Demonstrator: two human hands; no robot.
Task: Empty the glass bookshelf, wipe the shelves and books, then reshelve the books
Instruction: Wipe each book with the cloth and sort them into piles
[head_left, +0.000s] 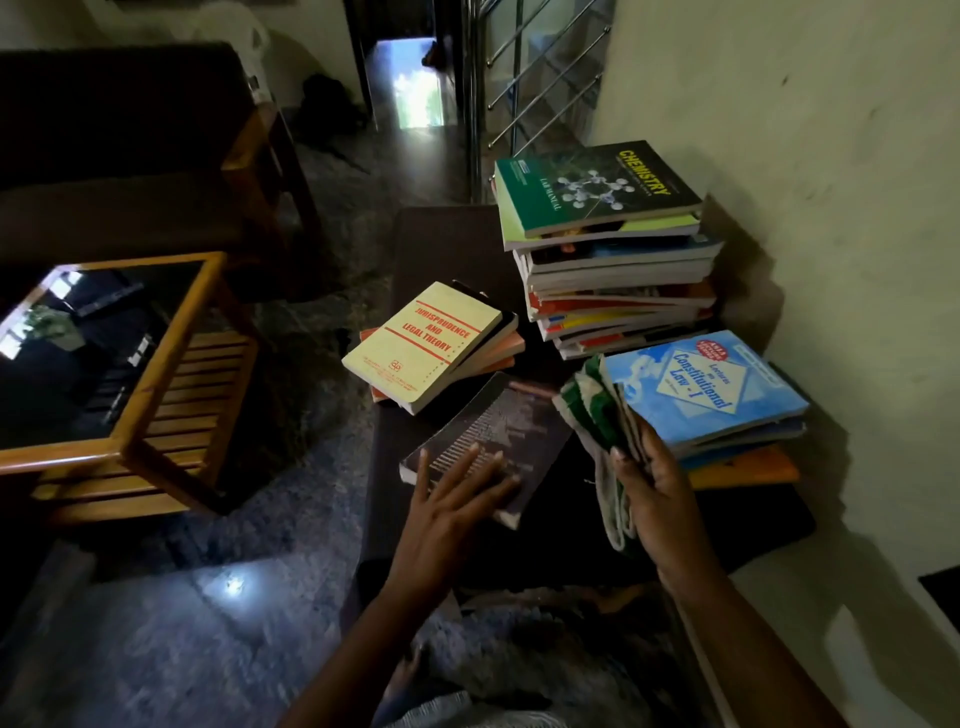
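Note:
A dark-covered book (511, 421) lies on a dark cushioned seat (561, 540). My left hand (457, 493) rests flat on its near end, fingers spread. My right hand (652, 483) grips a folded green and white cloth (595, 410) just right of that book. Behind it a yellow book titled Jurisprudence and Legal Theory (426, 343) tops a small pile. A blue Constitutional Law book (701, 384) tops another pile at the right. A tall stack with a green Chemistry book (597, 187) on top stands by the wall. The glass bookshelf is out of view.
A wooden coffee table with a dark glass top (104, 358) stands to the left. A dark sofa (119, 150) is behind it. A metal stair railing (540, 93) rises at the back. The wall (831, 208) runs along the right. The floor is polished dark stone.

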